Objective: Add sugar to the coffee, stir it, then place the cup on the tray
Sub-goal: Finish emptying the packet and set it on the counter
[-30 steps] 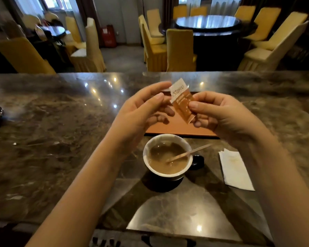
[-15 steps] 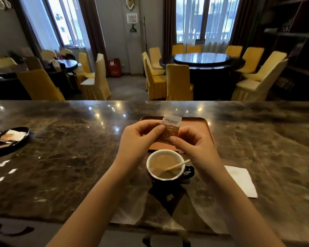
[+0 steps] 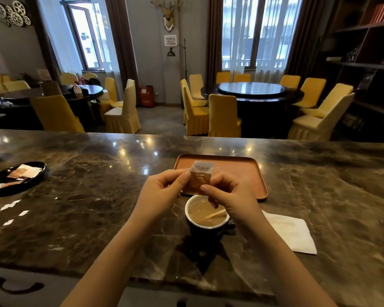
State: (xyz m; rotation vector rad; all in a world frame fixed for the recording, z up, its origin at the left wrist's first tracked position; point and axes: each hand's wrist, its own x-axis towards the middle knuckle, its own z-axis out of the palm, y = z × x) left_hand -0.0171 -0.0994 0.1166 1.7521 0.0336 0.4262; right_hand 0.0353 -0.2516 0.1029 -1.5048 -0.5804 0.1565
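Two bare hands met over a dark marble counter (image 3: pixel 80 209), which filled the lower half of the view. Orange tray (image 3: pixel 242 173) lay flat on the counter beyond the hands, with nothing seen on its visible part. White napkin (image 3: pixel 290 233) lay flat to the right of the cup, just beside it. Black dish (image 3: pixel 16 180) sat well apart at far left, with packets lying in it. Cup (image 3: pixel 206 227), dark outside and white inside, stood upright on the counter just in front of the tray's near edge, not on the tray; it held light brown coffee. Left hand (image 3: pixel 162 193) was closed, thumb and forefinger pinching the left edge of the packet. Right hand (image 3: pixel 228 196) was closed likewise, pinching the packet's lower right corner and partly covering the cup's right rim. Sugar packet (image 3: pixel 200 179), brown with a white top band, was held upright between both hands, above the cup's far rim. Whether the packet was torn could not be told. Stirrer (image 3: pixel 215 214) leaned in the coffee, its upper end toward the right rim.
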